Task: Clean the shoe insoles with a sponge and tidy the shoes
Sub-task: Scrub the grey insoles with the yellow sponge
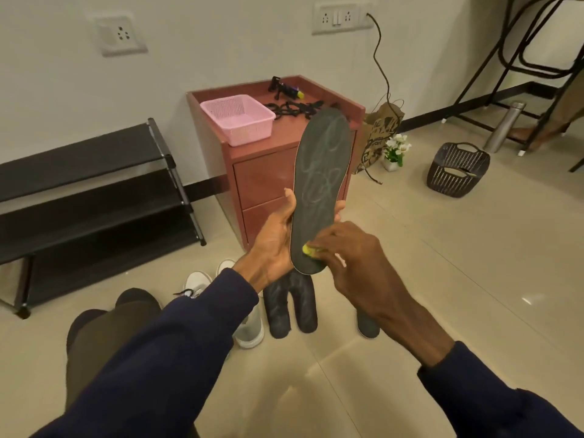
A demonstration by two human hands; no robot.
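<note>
Left hand (274,245) grips insole (319,188); right hand (354,263) presses sponge (309,250) on it.

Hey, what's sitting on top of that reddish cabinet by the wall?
A pink basket, tangled black cords and a black gadget with a yellow tip. The raised insole in the left hand covers the cabinet's front right corner.
</note>
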